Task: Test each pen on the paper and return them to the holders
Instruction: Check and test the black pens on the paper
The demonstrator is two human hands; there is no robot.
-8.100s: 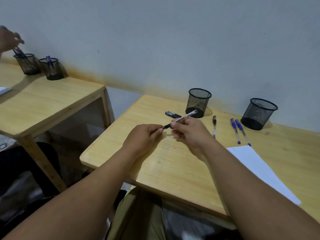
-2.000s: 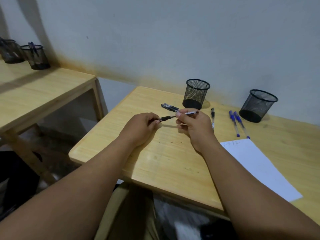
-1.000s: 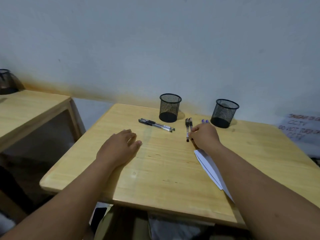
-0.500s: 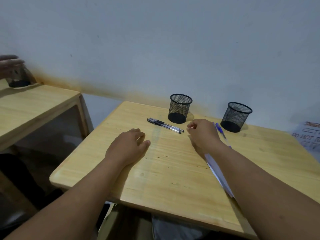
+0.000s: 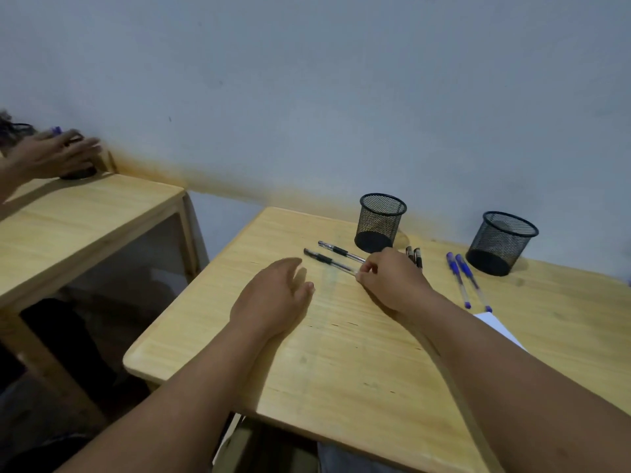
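Pen (image 5: 328, 261) flat, cap far-left

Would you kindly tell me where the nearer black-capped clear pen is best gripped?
Grip the nearer black-capped clear pen at its bare barrel end, from above and the right: it lies flat, and the right hand already pinches there. The second black pen crowds its far side.

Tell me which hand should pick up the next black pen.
Right. The right hand already has its fingertips at the end of the nearer black pen, probably pinching it. The left hand lies open on the table, short of both pens.
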